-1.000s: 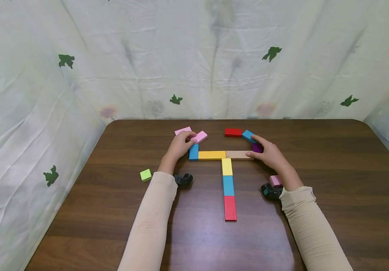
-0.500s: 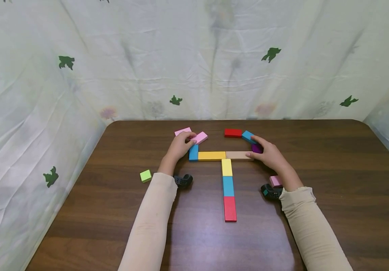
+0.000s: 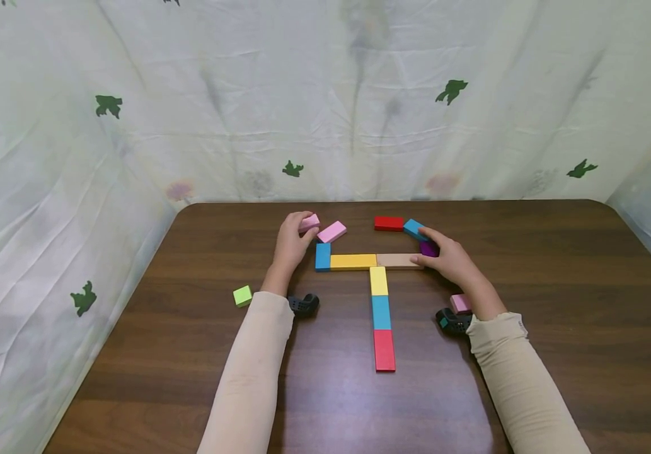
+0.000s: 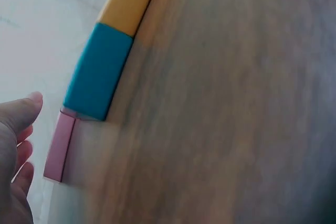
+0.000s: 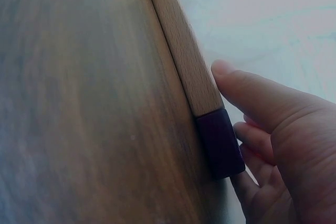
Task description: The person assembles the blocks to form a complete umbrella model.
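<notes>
1. Head view: On the table (image 3: 161,353), the left grip (image 3: 291,243) pinched the outer pink block (image 3: 310,222) between thumb and fingers, just left of the inner pink block (image 3: 332,232); that hold probably served to set its angle. The right grip (image 3: 454,260) lay spread, its thumb at the wooden block (image 3: 399,260) and a finger at the right blue block (image 3: 414,228), perhaps to steady the purple block (image 3: 429,248) between them. The slanted pieces seemed angled so that their ends met in a bend, while the orange block (image 3: 353,262) and wooden block made a straight line. The outer pink block's left end and part of the purple block were hidden by the hands.

2. Left wrist view: The hand was cut off at the picture's border, and its contact with the outer pink block did not show. The orange block, also cut off, adjoined the left blue block (image 4: 98,72); much of the table was blurred.

3. Right wrist view: The fingers lay loosely behind the purple block, seemingly a light brace. Whether their tips pressed could not be told.
</notes>
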A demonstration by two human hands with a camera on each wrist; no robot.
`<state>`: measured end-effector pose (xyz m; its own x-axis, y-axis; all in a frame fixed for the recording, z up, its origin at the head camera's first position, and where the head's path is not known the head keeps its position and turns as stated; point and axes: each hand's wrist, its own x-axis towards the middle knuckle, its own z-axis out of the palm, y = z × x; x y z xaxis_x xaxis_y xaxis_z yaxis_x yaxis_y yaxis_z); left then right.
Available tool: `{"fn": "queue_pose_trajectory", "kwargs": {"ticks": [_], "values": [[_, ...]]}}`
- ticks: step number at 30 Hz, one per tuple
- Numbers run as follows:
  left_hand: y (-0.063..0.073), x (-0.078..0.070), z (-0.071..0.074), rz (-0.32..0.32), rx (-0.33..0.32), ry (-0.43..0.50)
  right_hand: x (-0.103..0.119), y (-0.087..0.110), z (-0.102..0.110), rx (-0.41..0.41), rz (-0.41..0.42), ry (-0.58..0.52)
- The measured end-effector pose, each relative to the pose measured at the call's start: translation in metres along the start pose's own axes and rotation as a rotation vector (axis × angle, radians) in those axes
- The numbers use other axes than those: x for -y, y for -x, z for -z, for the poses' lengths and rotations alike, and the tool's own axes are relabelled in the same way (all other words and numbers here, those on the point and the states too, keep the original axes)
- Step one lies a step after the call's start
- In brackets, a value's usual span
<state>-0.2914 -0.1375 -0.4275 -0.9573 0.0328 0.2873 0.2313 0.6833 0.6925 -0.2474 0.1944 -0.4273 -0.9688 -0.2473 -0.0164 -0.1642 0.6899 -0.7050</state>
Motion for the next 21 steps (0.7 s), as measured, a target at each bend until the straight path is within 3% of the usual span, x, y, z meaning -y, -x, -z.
{"fn": "queue_pose_trajectory", "kwargs": {"ticks": [7,14,21], "values": [[0.0,0.009,0.001,0.087,-0.024,0.024,0.0,0.0,0.0,0.0,0.0,0.003],[0.0,0.015,0.003,0.14,0.007,0.028,0.0,0.0,0.0,0.006,-0.013,0.003],[-0.001,0.017,0.003,0.156,0.022,-0.007,-0.001,0.0,-0.001,0.006,-0.023,0.003]]}}
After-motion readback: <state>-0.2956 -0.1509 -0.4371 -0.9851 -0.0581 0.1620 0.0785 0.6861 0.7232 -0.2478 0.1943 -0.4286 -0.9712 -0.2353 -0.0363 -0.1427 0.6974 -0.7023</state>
